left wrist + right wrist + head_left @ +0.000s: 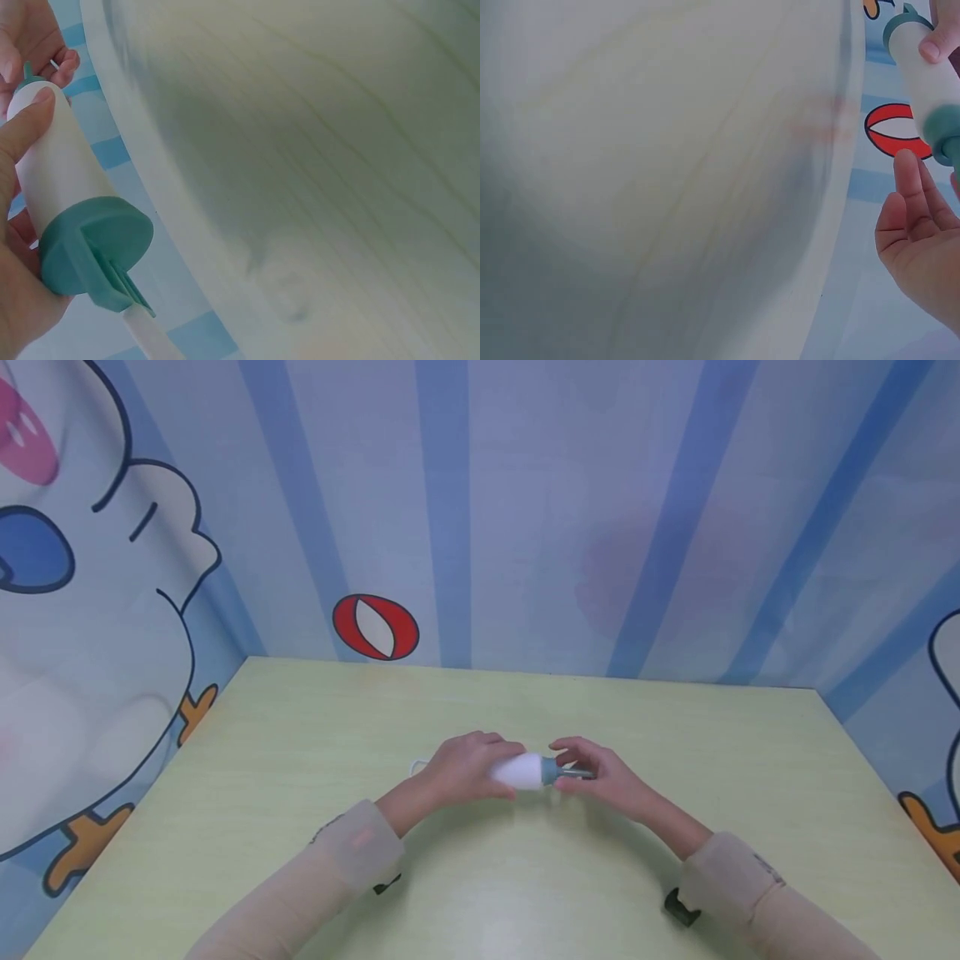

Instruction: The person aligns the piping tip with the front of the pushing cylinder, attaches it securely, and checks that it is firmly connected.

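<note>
A white cylinder (519,772) with teal ends is held level over the table by my left hand (471,767). In the left wrist view, the left thumb lies along its white body (64,161), near a wide teal cap (97,244) with a ridged clip. A white cord or strap (150,334) leaves that cap. At the opposite end, a narrow grey rod (576,772) sticks out of the teal collar (549,771). Around this rod my right hand (603,777) spreads its thumb and fingers apart. The right wrist view shows its loosely extended fingers (915,195) beside the teal tip.
The pale green table (495,885) spreads under both arms. Behind it rises a blue striped backdrop (525,527) with cartoon figures and a red-and-white oval (375,627). Both wrists carry beige cuffs with dark clips.
</note>
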A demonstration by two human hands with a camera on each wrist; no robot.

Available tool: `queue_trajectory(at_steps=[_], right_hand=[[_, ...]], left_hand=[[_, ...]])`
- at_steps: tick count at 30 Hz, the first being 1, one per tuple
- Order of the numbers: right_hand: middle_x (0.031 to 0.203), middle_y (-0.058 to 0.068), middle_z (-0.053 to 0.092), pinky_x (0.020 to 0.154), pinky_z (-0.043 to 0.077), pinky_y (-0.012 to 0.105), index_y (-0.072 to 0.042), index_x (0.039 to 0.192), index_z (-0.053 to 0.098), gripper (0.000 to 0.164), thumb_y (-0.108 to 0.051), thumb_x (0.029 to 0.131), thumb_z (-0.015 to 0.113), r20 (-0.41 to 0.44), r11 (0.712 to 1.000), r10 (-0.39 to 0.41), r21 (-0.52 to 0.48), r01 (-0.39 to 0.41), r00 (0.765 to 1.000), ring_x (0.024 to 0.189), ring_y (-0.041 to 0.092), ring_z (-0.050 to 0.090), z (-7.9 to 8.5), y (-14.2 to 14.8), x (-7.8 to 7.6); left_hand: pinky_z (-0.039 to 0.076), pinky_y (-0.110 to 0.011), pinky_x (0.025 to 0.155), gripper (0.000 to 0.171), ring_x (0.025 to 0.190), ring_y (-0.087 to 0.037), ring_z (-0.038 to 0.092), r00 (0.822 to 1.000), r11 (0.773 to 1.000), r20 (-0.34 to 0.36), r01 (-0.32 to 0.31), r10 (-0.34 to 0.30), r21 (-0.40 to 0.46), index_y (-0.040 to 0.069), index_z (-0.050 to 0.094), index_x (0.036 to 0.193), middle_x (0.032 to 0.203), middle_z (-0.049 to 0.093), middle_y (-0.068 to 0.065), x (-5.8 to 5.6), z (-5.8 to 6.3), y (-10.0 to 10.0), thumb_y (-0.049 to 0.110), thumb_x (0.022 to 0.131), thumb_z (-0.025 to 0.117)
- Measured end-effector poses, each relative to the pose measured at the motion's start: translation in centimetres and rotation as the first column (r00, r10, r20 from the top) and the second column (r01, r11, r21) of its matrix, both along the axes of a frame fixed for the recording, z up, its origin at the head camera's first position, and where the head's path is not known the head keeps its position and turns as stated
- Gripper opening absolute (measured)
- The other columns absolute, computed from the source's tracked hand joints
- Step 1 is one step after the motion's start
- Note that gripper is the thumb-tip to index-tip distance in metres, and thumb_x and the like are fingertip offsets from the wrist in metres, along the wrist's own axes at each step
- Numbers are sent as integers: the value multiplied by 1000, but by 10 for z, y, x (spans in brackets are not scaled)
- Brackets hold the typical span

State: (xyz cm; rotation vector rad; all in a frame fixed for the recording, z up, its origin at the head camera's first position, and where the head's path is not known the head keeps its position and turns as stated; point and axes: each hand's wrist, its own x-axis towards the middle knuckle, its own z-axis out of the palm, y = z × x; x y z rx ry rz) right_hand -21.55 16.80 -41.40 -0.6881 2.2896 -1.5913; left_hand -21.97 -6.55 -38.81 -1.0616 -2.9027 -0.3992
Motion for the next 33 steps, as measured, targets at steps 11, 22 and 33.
queue_trajectory(at_steps=[11,22,33], right_hand=[[96,7,58,68,49,27,3,107,53,27,-8,83,59,-41,999,20,-47,-22,999,80,11,57,3,-4,2],[82,26,61,64,49,37,5,113,48,31,-18,92,47,36,998,48,-31,-47,998,64,34,57,3,-2,-1],[103,19,55,69,49,26,2,113,48,38,-8,80,63,-35,1000,14,-23,-14,999,82,16,57,5,-4,2]], left_hand=[[48,-33,73,52,90,-15,57,999,1000,-14,31,-31,-2,22,56,116,108,61,0,1,1,2,42,70,71],[49,-31,70,52,89,-16,59,994,999,-101,47,-47,-7,22,57,115,107,62,-1,3,0,1,42,69,71],[48,-33,74,53,92,-16,58,999,1000,-40,21,-21,8,23,56,117,109,62,0,2,-1,0,43,70,70]])
